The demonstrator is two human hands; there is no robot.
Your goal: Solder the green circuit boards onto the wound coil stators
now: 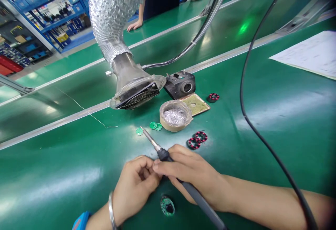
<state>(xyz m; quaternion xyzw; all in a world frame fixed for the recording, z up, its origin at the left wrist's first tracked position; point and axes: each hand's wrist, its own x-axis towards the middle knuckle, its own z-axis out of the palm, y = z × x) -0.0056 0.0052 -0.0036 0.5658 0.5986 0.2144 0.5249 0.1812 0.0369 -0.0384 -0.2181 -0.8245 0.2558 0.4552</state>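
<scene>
My right hand point(193, 174) is wrapped round the dark handle of a soldering iron point(151, 138), whose metal tip points up and to the left. Its thumb and fingertips meet those of my left hand point(135, 184), which is closed in a pinch; whatever sits between those fingertips is hidden. Just below the hands lies a round green circuit board with a black centre point(167, 206). Beyond the iron's tip rest small green discs point(155, 126), and one more green disc point(139, 131) appears right behind the tip. Two black-and-red rings point(197, 139) lie past my right hand.
A round tub of silvery solder bits point(175, 116) stands beside a sponge tray point(196, 104) and a black iron holder point(181, 84). Over the bench hangs a fume extractor hood point(138, 90). A black cable point(244, 93) loops down the right. Another person's hand point(135, 25) rests across the bench.
</scene>
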